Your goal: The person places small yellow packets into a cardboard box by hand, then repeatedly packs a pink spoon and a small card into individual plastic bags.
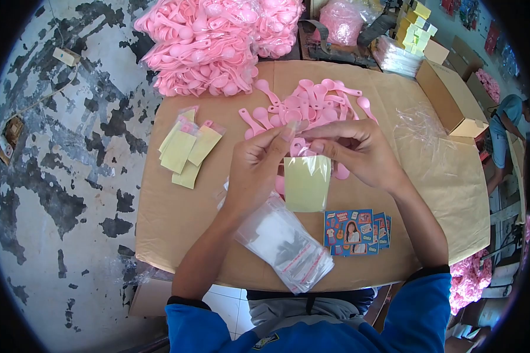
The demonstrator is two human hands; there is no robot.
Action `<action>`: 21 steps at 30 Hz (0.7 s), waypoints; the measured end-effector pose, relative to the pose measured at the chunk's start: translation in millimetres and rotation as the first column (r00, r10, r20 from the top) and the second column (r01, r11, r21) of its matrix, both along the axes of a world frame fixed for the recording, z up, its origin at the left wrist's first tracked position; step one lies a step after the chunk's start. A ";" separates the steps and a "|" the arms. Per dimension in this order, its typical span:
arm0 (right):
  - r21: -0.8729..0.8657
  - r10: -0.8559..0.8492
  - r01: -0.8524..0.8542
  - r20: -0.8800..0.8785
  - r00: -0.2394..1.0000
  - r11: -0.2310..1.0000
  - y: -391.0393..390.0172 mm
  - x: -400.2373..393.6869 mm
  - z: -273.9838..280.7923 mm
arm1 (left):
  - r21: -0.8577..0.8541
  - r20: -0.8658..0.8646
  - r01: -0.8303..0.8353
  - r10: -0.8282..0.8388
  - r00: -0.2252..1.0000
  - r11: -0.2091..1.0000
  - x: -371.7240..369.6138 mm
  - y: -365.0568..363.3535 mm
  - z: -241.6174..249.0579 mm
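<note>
My left hand [256,162] and my right hand [362,148] pinch the top of a small clear plastic bag, one at each side. Inside the bag stands a pale yellow card [307,185], and the handle of a pink spoon [298,146] shows above it. Just beyond my fingers lies a heap of loose pink spoons [312,103]. Below my left wrist is a stack of flat clear bags [285,238]. Printed blue cards [350,232] lie to its right. Several filled packets [179,150] with yellow cards rest on the left.
Brown paper covers the table [436,200]. Large bags of pink spoons [200,47] stand at the far left edge. A cardboard box [450,100] sits at the back right, near yellow stacks [415,26]. Crumpled clear plastic [421,129] lies by it. Another person [506,126] is at far right.
</note>
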State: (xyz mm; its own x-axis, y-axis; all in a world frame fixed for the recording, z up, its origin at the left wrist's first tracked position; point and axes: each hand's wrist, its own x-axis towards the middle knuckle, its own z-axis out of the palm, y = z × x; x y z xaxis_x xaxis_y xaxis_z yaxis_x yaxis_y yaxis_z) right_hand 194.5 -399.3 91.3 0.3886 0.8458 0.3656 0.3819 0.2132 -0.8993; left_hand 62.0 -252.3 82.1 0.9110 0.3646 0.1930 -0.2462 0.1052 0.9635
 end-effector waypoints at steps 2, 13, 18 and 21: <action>-0.050 -0.037 0.039 0.039 0.999 0.998 -1.4 3.2 1.0 | -0.029 -0.045 0.043 -0.044 0.998 0.999 -1.2 1.0 7.1; 0.121 0.090 -0.102 0.100 0.991 0.987 -6.8 19.7 -0.1 | 0.206 0.096 0.146 -0.168 0.981 0.968 -6.1 23.7 2.7; 0.203 0.156 -0.191 0.178 0.972 0.960 -7.7 26.4 -8.3 | 0.291 0.007 0.169 -0.179 0.984 0.942 -13.9 29.5 9.2; 0.198 0.140 -0.185 0.218 0.966 0.963 -7.1 27.9 -9.6 | 0.232 0.011 0.212 -0.221 0.975 0.949 -14.4 29.4 9.1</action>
State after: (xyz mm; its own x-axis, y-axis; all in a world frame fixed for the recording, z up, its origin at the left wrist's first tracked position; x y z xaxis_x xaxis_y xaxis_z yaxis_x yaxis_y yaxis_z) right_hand 222.4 -406.4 81.7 0.1526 0.7844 0.6012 0.4932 0.4667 -0.7342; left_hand 47.6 -222.8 91.2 0.9538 0.1019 0.2825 -0.2773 -0.0620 0.9588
